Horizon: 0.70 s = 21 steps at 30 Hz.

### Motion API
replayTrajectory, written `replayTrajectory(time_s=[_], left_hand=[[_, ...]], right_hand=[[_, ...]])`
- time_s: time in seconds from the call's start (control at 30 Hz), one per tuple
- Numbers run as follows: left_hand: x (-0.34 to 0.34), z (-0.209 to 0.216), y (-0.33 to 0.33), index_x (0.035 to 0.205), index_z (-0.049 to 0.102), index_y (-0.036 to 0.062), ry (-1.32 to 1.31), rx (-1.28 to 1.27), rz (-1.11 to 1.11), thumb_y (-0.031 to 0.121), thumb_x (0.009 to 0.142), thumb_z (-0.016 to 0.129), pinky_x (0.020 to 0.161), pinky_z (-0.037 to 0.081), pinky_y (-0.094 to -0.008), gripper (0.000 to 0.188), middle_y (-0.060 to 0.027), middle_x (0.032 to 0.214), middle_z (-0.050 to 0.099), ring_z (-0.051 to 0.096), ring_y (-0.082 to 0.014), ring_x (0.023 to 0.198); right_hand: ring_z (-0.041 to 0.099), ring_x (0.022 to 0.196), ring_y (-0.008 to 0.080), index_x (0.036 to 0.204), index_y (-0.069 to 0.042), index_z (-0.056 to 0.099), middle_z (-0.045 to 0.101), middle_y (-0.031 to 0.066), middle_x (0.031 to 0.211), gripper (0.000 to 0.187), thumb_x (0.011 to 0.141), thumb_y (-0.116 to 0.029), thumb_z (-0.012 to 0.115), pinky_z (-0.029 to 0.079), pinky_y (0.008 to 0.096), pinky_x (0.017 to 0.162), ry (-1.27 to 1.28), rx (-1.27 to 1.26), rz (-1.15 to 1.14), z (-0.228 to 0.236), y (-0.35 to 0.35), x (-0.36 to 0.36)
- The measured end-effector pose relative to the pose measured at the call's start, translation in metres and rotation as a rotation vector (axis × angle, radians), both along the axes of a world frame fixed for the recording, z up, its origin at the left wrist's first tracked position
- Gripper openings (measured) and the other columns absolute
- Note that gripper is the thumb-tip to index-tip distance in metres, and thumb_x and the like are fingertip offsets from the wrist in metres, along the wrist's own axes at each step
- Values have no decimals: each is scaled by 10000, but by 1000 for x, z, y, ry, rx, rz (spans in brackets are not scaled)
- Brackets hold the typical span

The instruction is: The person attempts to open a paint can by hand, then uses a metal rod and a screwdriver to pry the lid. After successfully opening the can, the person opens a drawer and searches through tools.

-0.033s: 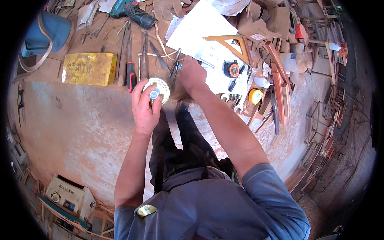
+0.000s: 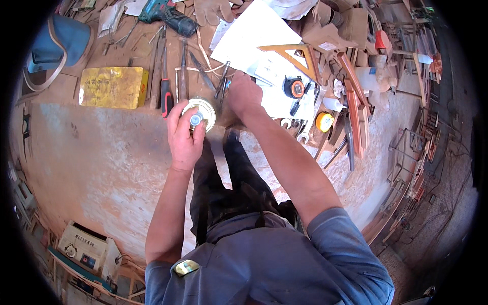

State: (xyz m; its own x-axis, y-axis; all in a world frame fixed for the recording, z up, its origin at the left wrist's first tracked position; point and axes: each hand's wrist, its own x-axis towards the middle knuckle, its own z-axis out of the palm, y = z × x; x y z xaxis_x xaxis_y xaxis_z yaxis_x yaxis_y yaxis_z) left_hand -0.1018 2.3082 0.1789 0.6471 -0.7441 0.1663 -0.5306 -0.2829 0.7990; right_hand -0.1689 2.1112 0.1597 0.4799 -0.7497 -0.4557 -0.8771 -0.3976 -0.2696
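My left hand [image 2: 184, 142] is closed around a round can [image 2: 205, 105] seen from above, with a pale gold rim and a small bluish-white nozzle in its middle. It is at the near edge of the workbench, just right of a red-and-black-handled screwdriver [image 2: 166, 96]. Farther right, my right hand [image 2: 245, 94] rests by the left edge of the white papers [image 2: 259, 38], fingers curled. Anything within them is hidden. Right beside those fingers lie several slim dark tools [image 2: 222, 81]. A chisel-like tool with a wooden handle [image 2: 183, 84] is between the screwdriver and the dark tools.
Left on the bench are a yellow tin box [image 2: 112, 88] and a blue container [image 2: 61, 43]. A cordless drill [image 2: 170, 18] lies at the back. To the right are a set square [image 2: 300, 61], a tape measure [image 2: 294, 88], a wrench [image 2: 304, 136] and reddish wood strips [image 2: 352, 114].
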Motion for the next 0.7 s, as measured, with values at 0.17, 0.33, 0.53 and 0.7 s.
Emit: replayTrajectory(time_s=[0.17, 0.33, 0.53, 0.7], left_hand=[[0, 2, 0, 1193, 622, 19, 13, -12, 12, 52, 848, 675, 1047, 432, -415, 350, -183, 1351, 514, 526, -354, 1229], [-1, 1, -1, 1195, 625, 20, -8, -20, 21, 35, 839, 683, 1033, 447, -411, 360, -172, 1343, 531, 540, -347, 1220], [-2, -1, -2, 1179, 635, 31, -13, -70, 32, 25, 830, 696, 1027, 455, -409, 354, -163, 1341, 535, 546, -346, 1216], [-4, 2, -3, 1142, 650, 39, 7, -56, 65, 27, 790, 724, 1023, 459, -420, 360, -153, 1314, 555, 551, -350, 1205]], right_hand=[[682, 945, 361, 1035, 25, 624, 685, 212, 929, 215, 887, -123, 574, 534, 456, 822, -109, 101, -5, 1, -16, -13], [647, 710, 262, 984, 4, 636, 672, 147, 864, 154, 919, -130, 596, 534, 375, 631, -493, 716, -579, 0, -41, -45], [659, 702, 228, 1128, 6, 513, 663, 149, 929, 193, 1032, -159, 491, 546, 345, 553, -920, 1020, -900, 52, -39, -66], [674, 694, 221, 1098, -32, 511, 679, 146, 949, 180, 1056, -197, 454, 555, 353, 561, -1059, 1132, -961, 68, -34, -77]])
